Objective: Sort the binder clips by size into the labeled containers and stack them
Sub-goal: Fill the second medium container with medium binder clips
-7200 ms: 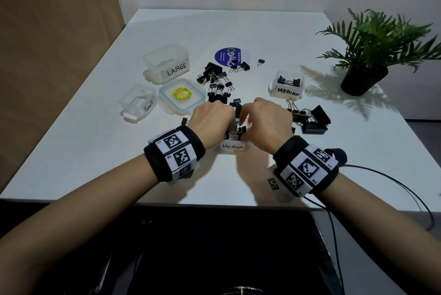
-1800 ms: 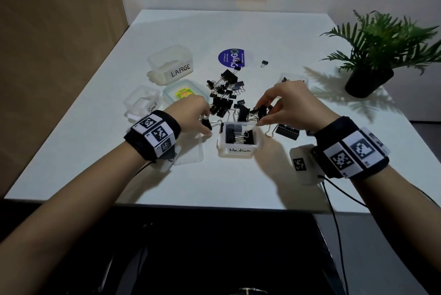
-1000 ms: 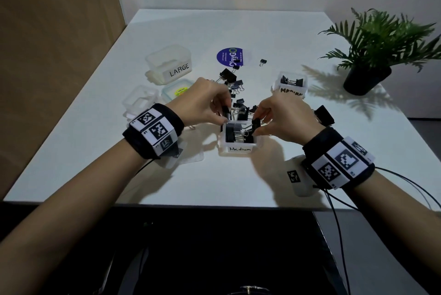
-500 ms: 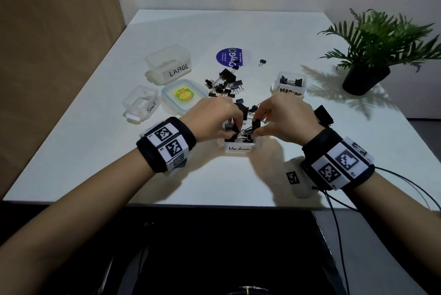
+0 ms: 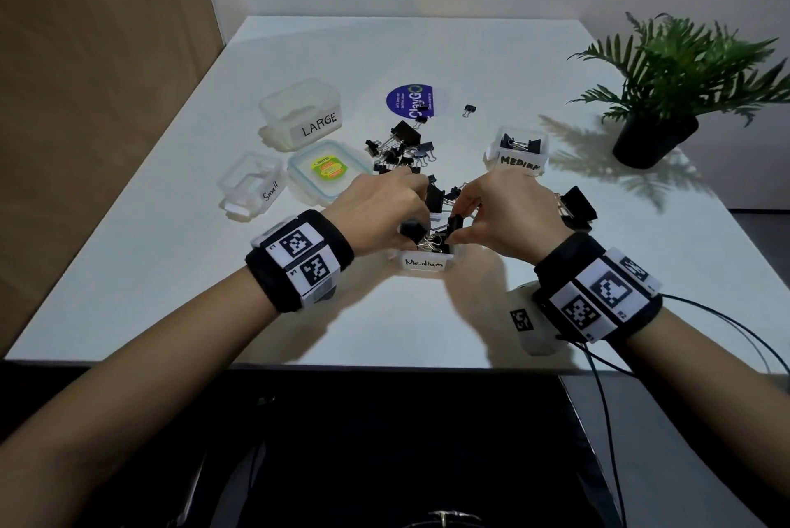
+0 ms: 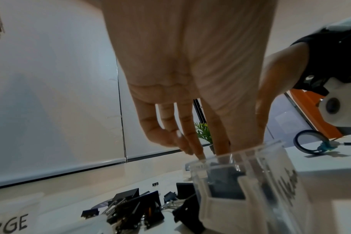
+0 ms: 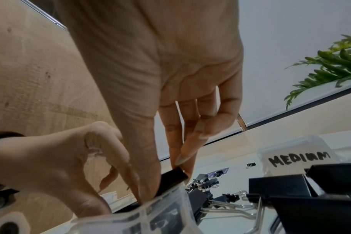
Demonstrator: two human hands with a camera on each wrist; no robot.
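The near clear container labelled Medium (image 5: 424,263) stands in front of me with black binder clips inside (image 6: 224,178). My left hand (image 5: 417,220) reaches into it from the left and pinches a black clip (image 5: 412,229); in the left wrist view its fingers (image 6: 220,150) dip past the rim (image 6: 250,150). My right hand (image 5: 459,224) pinches another black clip (image 7: 171,177) between thumb and fingers, just over the container's right rim (image 7: 166,197). A loose pile of clips (image 5: 402,149) lies beyond the hands.
A second Medium container (image 5: 519,162) with clips stands at the right. Large clips (image 5: 577,207) lie beside my right hand. The Large container (image 5: 301,115), Small container (image 5: 252,185) and a lid (image 5: 329,170) are at the left. A potted plant (image 5: 658,138) is far right.
My left hand came in from the left with a clip, and both hands have lowered their clips into the near Medium container.
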